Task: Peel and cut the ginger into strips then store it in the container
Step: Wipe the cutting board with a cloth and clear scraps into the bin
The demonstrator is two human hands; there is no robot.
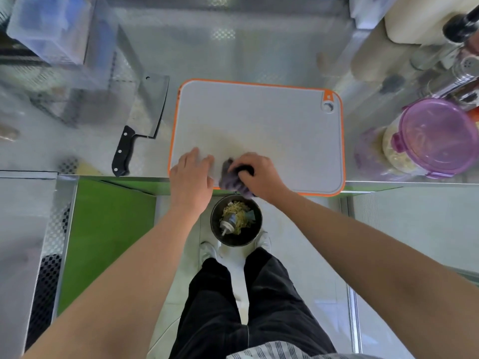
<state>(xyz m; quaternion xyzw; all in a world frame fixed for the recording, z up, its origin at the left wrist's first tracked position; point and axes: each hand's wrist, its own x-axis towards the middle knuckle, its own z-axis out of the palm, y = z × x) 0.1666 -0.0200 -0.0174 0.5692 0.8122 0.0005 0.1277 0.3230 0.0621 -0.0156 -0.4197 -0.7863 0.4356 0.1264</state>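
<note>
Trousers [215, 307] nearest, feet either side of bin [247, 238] on floor. Left hand [190, 174] flat, fingers straight, pressing board [259, 112] at near edge. Right hand [259, 174] clenched round cloth [229, 177] at same edge, above bin. Ginger [394, 151]: pale strips inside lidded container [438, 133], far right.

Risks:
- board seems to overhang counter; hard wipe could slide or tip it
- scraps may miss bin

Hidden: right fingertips. Residue on board too faint to tell. Container latches unclear.

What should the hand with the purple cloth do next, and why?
Probably wipe the cloth toward the near edge of the cutting board, pushing any bits off into the bin below. The right hand grips the cloth there, the left hand rests on the board, and the bin sits right under that edge.
</note>
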